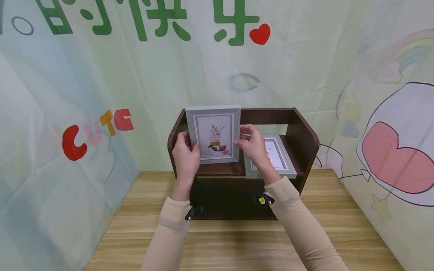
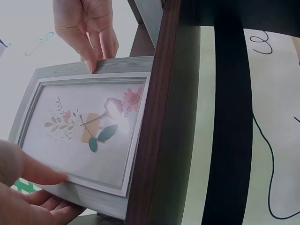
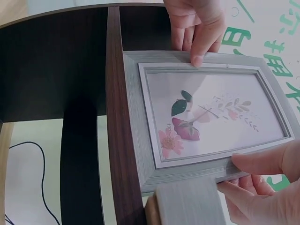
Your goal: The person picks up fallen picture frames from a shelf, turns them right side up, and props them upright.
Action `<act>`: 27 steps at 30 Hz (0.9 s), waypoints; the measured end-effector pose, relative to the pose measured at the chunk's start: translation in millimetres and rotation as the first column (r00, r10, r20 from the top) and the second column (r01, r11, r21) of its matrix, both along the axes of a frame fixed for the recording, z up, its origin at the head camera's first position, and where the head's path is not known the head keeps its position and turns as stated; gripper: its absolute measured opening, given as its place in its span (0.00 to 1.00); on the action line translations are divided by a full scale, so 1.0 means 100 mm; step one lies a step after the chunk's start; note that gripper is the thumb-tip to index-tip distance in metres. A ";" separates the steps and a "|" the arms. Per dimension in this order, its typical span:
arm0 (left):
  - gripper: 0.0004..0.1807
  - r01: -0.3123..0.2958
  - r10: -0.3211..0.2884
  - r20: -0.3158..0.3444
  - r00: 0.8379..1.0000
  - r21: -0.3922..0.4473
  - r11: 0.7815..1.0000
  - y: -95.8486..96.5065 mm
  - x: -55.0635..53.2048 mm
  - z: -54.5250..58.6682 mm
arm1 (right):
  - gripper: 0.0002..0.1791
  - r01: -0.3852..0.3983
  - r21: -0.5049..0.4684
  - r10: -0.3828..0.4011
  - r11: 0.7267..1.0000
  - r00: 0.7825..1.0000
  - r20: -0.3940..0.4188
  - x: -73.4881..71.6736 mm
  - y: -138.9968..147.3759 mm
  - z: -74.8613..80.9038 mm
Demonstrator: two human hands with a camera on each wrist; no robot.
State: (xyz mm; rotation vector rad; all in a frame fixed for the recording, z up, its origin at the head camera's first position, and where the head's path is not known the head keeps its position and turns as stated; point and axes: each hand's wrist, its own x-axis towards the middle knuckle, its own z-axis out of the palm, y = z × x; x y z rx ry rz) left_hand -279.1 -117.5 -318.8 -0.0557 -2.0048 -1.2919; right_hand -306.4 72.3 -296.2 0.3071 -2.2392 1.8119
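Both hands hold a grey picture frame point(image 1: 213, 160) with a pressed-flower print, upright at the left part of a dark brown shelf's upper board. My left hand point(image 1: 187, 154) grips its left side, thumb on the front and fingers behind, as the left wrist view also shows. On the right side, my right hand point(image 1: 253, 145) pinches the border the same way. The frame's lower edge is right at the board point(image 3: 123, 140) in the right wrist view. A second grey picture frame point(image 1: 287, 160) lies on the board to the right, partly hidden by the right wrist.
The dark brown shelf point(image 1: 306, 143) has raised side panels and a back rail point(image 1: 268, 116). It stands on a wood-grain table point(image 1: 223, 241). Printed cloth walls point(image 1: 152, 82) close in behind and on both sides.
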 end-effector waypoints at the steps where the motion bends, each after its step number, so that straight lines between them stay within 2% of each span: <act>1: 0.18 -0.004 0.004 0.001 1.000 -0.006 1.000 0.00 0.00 0.00 | 0.27 0.002 -0.002 -0.002 1.000 1.000 -0.004 0.00 0.00 0.00; 10: 0.17 -0.028 0.028 0.005 1.000 -0.045 0.999 -0.01 0.02 -0.04 | 0.26 0.035 -0.021 -0.036 0.999 0.996 -0.082 -0.01 -0.01 -0.04; 22: 0.17 -0.041 0.039 -0.026 0.999 -0.082 0.996 -0.03 0.03 -0.16 | 0.25 0.014 -0.011 -0.015 1.000 0.991 -0.130 -0.02 0.01 -0.11; 27: 0.17 -0.032 0.031 -0.006 0.999 -0.089 0.996 -0.03 0.05 -0.19 | 0.27 0.011 -0.019 -0.013 1.000 0.992 -0.122 -0.01 0.01 -0.10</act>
